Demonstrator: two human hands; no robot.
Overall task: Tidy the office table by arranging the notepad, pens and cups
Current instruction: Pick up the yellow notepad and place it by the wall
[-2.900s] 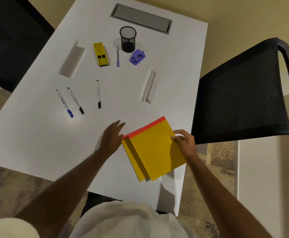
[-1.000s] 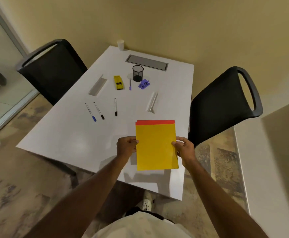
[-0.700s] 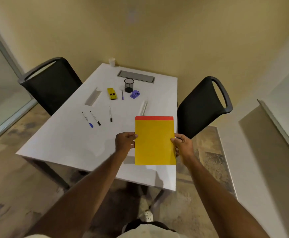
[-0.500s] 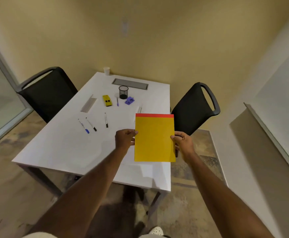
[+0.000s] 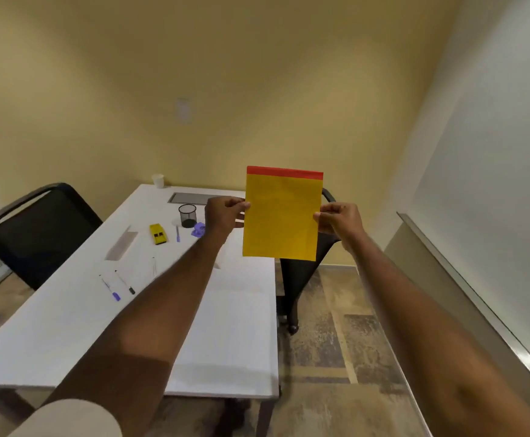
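Head view. Your left hand (image 5: 224,212) and right hand (image 5: 339,219) are both raised in front of you, each closed in a pinch on a side edge of the yellow notepad (image 5: 282,216). You hold the pad upright in the air, its red binding strip at the top, above the right edge of the white table (image 5: 232,335) and clear of the surface. The pad hides most of the black chair (image 5: 301,272) that stands beyond the table's right edge.

On the table, toward the far edge, a black mesh pen cup (image 5: 187,216) stands upright just in front of a grey cable hatch (image 5: 191,198). A purple pen (image 5: 178,233) lies just left of the cup, and a yellow stapler (image 5: 157,234) lies left of that pen. A small purple object (image 5: 198,230), partly hidden by your left wrist, sits just right of the cup; its type cannot be told. A white paper cup (image 5: 158,180) stands at the far left corner.

Nearer the left edge lie a blue-capped pen (image 5: 110,288) and a black-capped pen (image 5: 125,282), side by side but apart. A third pen (image 5: 154,266) lies to their right, blurred. A folded grey card (image 5: 121,244) rests behind them. A second black chair (image 5: 39,228) stands beyond the left edge.
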